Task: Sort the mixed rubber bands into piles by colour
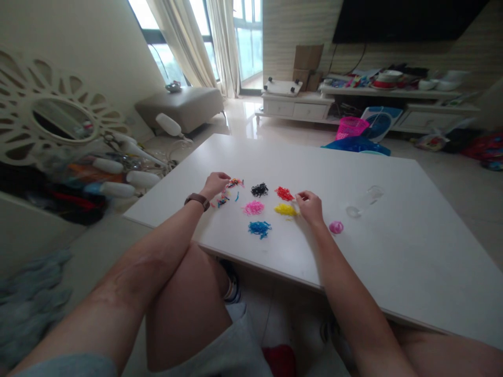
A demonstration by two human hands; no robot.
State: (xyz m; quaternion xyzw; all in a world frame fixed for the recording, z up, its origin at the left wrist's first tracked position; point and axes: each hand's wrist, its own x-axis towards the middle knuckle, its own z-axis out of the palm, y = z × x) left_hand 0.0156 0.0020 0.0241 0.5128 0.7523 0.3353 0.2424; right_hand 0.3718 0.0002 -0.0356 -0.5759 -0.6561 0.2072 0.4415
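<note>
Left hand (216, 184) at mixed pile (236, 183), right hand (311, 207) by red pile (283, 193). Can't tell if either's gripping. Needs a light pinch imo.

Loose bits (223, 200) left of piles (254, 208) on table (314, 162); jar (367, 200), seemingly, right; cabinet (293, 108) beyond.

Bare tabletop (393, 262) lies right of the yellow pile (285, 210), interrupted by the clear container (365, 201).

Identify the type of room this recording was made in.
Most likely a home living room: a large wall-mounted screen hangs above a low white cabinet, with a padded bench near the curtained windows.
</note>
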